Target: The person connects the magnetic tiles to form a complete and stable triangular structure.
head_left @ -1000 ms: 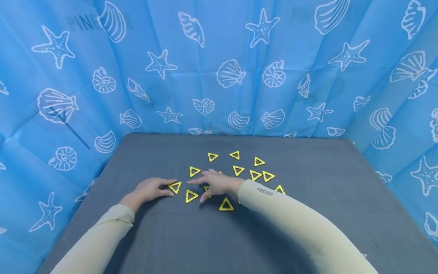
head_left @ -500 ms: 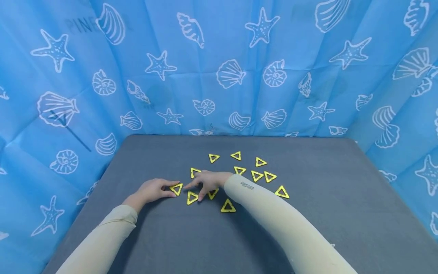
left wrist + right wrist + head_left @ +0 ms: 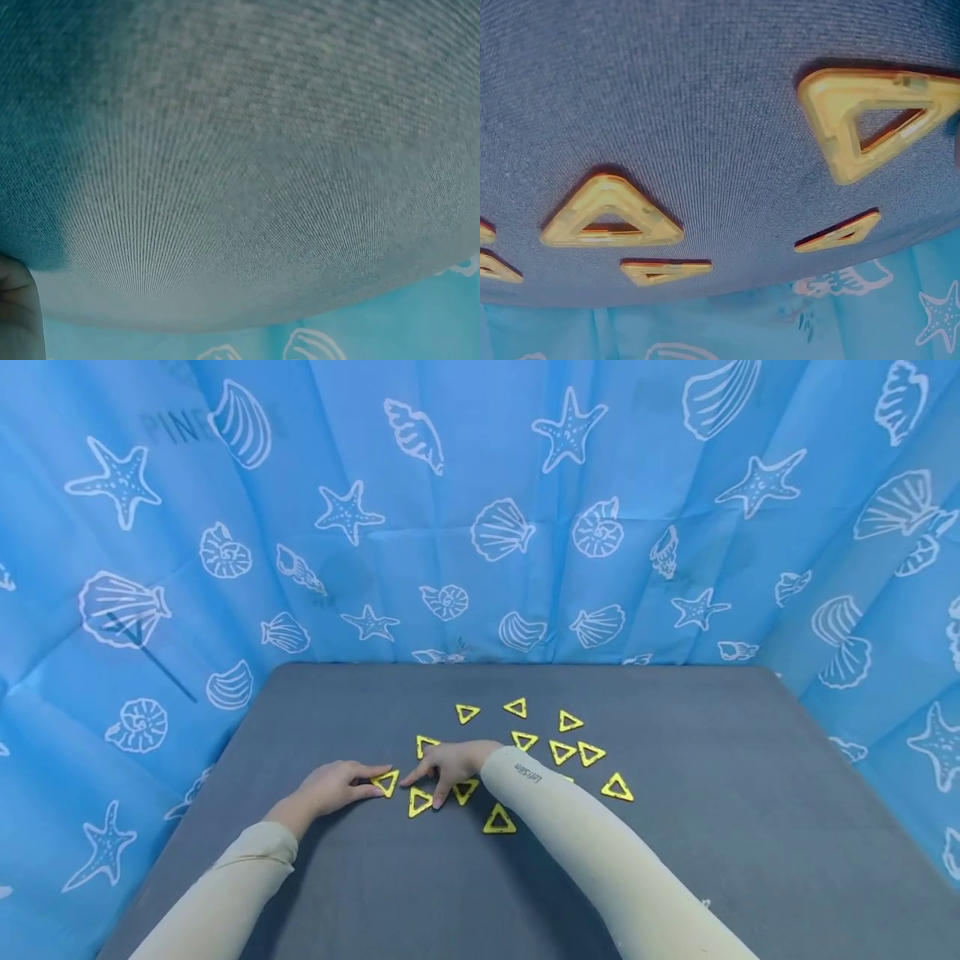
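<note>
Yellow triangular magnetic tiles with open centres lie flat and scattered on the grey table. At the left end of the group, my left hand (image 3: 326, 789) pinches one yellow tile (image 3: 385, 783) between thumb and fingers. Just right of it, my right hand (image 3: 452, 764) is spread over another yellow tile (image 3: 418, 804), the index finger at its left side and the thumb at its right. Whether they touch it I cannot tell. Part of a tile (image 3: 424, 742) hides behind the right hand. The left wrist view has only a sliver of hand (image 3: 16, 311).
Several more tiles lie right and behind, among them one tile (image 3: 617, 787) beyond the right sleeve and one tile (image 3: 499, 820) nearer me. The right forearm partly covers another. A blue shell-patterned curtain (image 3: 495, 585) encloses the table (image 3: 750, 827) at back and sides.
My right hand has moved left and lowered around the tile beside the left hand. The left hand has kept its tile almost in place. The head view has tilted slightly.
</note>
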Available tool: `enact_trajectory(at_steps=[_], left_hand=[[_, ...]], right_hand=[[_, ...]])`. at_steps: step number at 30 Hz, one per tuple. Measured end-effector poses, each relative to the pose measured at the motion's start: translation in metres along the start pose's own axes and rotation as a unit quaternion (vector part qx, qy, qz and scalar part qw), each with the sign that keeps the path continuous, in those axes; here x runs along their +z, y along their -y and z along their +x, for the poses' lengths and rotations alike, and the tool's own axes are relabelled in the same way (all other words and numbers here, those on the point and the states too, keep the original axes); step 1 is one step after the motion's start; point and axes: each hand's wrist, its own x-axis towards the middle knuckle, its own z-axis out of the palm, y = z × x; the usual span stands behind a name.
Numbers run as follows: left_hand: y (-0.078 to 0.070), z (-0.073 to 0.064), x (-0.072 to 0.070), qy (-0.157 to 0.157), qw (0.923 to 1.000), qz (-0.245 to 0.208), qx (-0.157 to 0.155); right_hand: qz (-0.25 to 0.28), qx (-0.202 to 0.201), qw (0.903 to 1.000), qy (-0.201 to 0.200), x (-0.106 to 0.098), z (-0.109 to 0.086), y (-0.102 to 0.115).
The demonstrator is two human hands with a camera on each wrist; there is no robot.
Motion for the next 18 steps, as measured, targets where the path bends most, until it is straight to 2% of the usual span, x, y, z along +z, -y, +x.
enact_trajectory(at_steps=[11,18], left_hand=[[0.0016,-0.0013,0.0017,-0.003,0.9999,-0.011,-0.001],[0.0011,-0.0024,0.0021,-0.005,0.9998,-0.015,0.013]], right_hand=[[-0.053,-0.013,0.9985,-0.006,0.001,0.0038,0.0006],[-0.066,-0.016,0.9977,-0.005,0.0013,0.0024,0.0018]])
